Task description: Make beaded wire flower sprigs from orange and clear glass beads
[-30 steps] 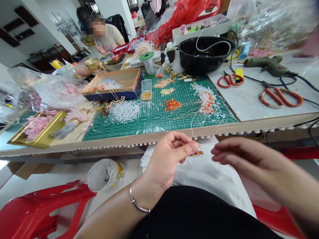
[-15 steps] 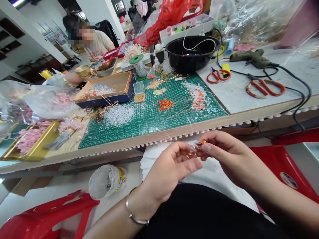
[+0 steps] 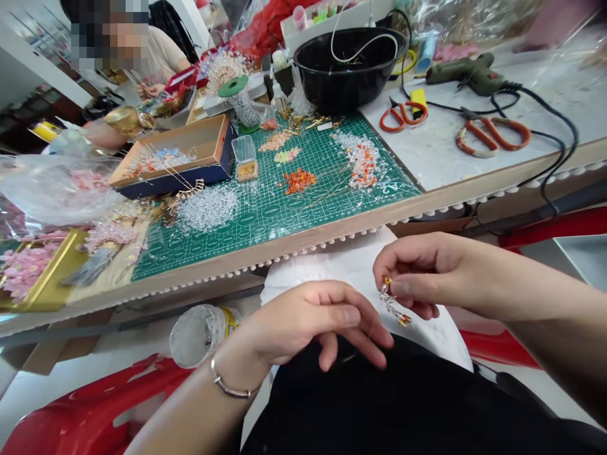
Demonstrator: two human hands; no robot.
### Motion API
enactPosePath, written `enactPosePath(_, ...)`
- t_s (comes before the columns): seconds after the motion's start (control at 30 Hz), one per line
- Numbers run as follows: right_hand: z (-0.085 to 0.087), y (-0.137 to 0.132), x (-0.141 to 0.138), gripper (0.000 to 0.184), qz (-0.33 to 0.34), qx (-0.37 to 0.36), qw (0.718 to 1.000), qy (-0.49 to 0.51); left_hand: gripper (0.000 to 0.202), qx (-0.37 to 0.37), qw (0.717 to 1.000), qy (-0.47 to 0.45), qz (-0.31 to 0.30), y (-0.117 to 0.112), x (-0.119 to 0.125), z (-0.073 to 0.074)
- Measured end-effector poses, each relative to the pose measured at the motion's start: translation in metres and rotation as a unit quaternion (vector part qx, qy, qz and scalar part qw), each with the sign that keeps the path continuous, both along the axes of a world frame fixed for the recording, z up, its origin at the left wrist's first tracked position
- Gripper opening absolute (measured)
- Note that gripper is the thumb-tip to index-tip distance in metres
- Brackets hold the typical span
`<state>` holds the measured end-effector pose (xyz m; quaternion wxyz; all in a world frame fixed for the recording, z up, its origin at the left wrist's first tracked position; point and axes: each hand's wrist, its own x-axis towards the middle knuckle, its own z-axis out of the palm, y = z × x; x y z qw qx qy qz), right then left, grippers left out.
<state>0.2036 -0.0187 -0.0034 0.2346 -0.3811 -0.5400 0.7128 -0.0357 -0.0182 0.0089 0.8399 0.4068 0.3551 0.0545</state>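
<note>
Between the thumb and fingers of my right hand (image 3: pixel 422 278) hangs a small beaded sprig (image 3: pixel 391 303) with clear and amber beads. My left hand (image 3: pixel 327 322) is just left of it, fingers apart and holding nothing, above my dark-clothed lap. Beyond both hands, a green cutting mat (image 3: pixel 284 221) lies on the table. On it are a heap of clear beads (image 3: pixel 208 207), a small pile of orange beads (image 3: pixel 300 181), and a mixed clear and orange cluster (image 3: pixel 363 165) with thin wires trailing left.
A black basin (image 3: pixel 351 79), two orange-handled scissors (image 3: pixel 403 117) and a green glue gun (image 3: pixel 467 74) stand toward the back right. A shallow box (image 3: pixel 175 167) sits at the left. Across the table is another person (image 3: pixel 164 54). A white bucket (image 3: pixel 196 335) stands on the floor.
My hands have come apart. The left fingers have let go and spread, while the beaded sprig stays in my right hand and now dangles. The view has shifted slightly.
</note>
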Motion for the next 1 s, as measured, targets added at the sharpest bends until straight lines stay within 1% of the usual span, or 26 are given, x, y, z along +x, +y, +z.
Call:
enactPosePath(0.03, 0.0, 0.0, 0.001, 0.015, 0.009, -0.004, 1.0, 0.001, 0.027, -0.065, 0.997, -0.04, -0.012, 0.0, 0.002, -0.004)
enactPosePath(0.07, 0.001, 0.0, 0.001, 0.012, 0.018, -0.011, 1.0, -0.003, 0.031, -0.112, 0.992, -0.061, -0.025, 0.0, 0.004, -0.007)
enactPosePath(0.1, 0.003, 0.0, 0.002, 0.009, 0.027, -0.021, 0.999, -0.01, 0.034, -0.139, 0.987, -0.066, -0.039, 0.0, 0.006, -0.008)
enactPosePath(0.13, 0.005, 0.0, 0.003, 0.007, 0.036, -0.031, 0.999, -0.018, 0.035, -0.148, 0.986, -0.061, -0.05, 0.001, 0.007, -0.008)
enactPosePath(0.17, 0.007, 0.001, 0.004, 0.006, 0.048, -0.038, 0.998, -0.024, 0.034, -0.141, 0.987, -0.053, -0.058, 0.003, 0.008, -0.008)
enactPosePath(0.27, 0.013, 0.003, 0.006, 0.004, 0.094, -0.033, 0.995, -0.021, 0.027, -0.07, 0.996, -0.042, -0.045, 0.01, 0.012, -0.007)
enactPosePath(0.33, 0.013, 0.004, 0.007, 0.006, 0.113, -0.018, 0.993, -0.027, 0.025, -0.019, 0.999, -0.037, -0.024, 0.013, 0.015, -0.007)
enactPosePath(0.37, 0.013, 0.005, 0.007, 0.008, 0.111, -0.01, 0.993, -0.035, 0.026, 0.007, 0.999, -0.03, -0.013, 0.014, 0.017, -0.007)
enactPosePath(0.43, 0.009, 0.008, 0.007, 0.007, 0.078, 0.004, 0.996, -0.043, 0.026, 0.07, 0.998, -0.002, 0.001, 0.011, 0.019, -0.006)
enactPosePath(0.5, 0.004, 0.01, 0.007, 0.009, 0.025, 0.012, 0.999, -0.033, 0.024, 0.174, 0.983, 0.05, 0.011, 0.006, 0.019, -0.004)
enactPosePath(0.53, 0.002, 0.011, 0.006, 0.011, 0.0, 0.012, 1.0, -0.025, 0.025, 0.247, 0.965, 0.087, 0.011, 0.002, 0.019, -0.003)
enactPosePath(0.57, 0.0, 0.012, 0.005, 0.013, -0.022, 0.01, 0.999, -0.021, 0.026, 0.33, 0.935, 0.126, 0.005, -0.002, 0.018, -0.002)
enactPosePath(0.6, -0.001, 0.013, 0.004, 0.014, -0.042, 0.006, 0.999, -0.02, 0.028, 0.421, 0.892, 0.165, -0.005, -0.005, 0.018, -0.001)
enactPosePath(0.67, -0.002, 0.014, 0.003, 0.015, -0.068, -0.003, 0.997, -0.029, 0.031, 0.585, 0.779, 0.222, -0.04, -0.011, 0.016, 0.001)
enactPosePath(0.7, -0.001, 0.013, 0.002, 0.016, -0.077, -0.004, 0.996, -0.037, 0.032, 0.644, 0.726, 0.234, -0.062, -0.013, 0.016, 0.002)
enactPosePath(0.73, -0.001, 0.013, 0.001, 0.016, -0.081, -0.004, 0.996, -0.044, 0.033, 0.687, 0.682, 0.236, -0.083, -0.015, 0.015, 0.002)
enactPosePath(0.77, 0.0, 0.012, 0.001, 0.016, -0.084, -0.001, 0.995, -0.051, 0.032, 0.716, 0.65, 0.235, -0.101, -0.017, 0.015, 0.003)
enactPosePath(0.8, 0.001, 0.011, 0.001, 0.016, -0.085, 0.003, 0.995, -0.058, 0.031, 0.734, 0.627, 0.234, -0.115, -0.018, 0.015, 0.004)
enactPosePath(0.83, 0.001, 0.01, 0.001, 0.016, -0.087, 0.008, 0.994, -0.064, 0.029, 0.744, 0.613, 0.236, -0.125, -0.02, 0.014, 0.006)
enactPosePath(0.9, 0.002, 0.009, 0.001, 0.015, -0.086, 0.018, 0.993, -0.077, 0.026, 0.757, 0.593, 0.242, -0.128, -0.021, 0.014, 0.011)
enactPosePath(0.93, 0.001, 0.009, 0.001, 0.015, -0.084, 0.022, 0.993, -0.085, 0.025, 0.766, 0.584, 0.243, -0.118, -0.022, 0.013, 0.014)
enactPosePath(1.0, 0.001, 0.008, 0.001, 0.015, -0.072, 0.032, 0.992, -0.1, 0.022, 0.784, 0.568, 0.239, -0.073, -0.021, 0.011, 0.022)
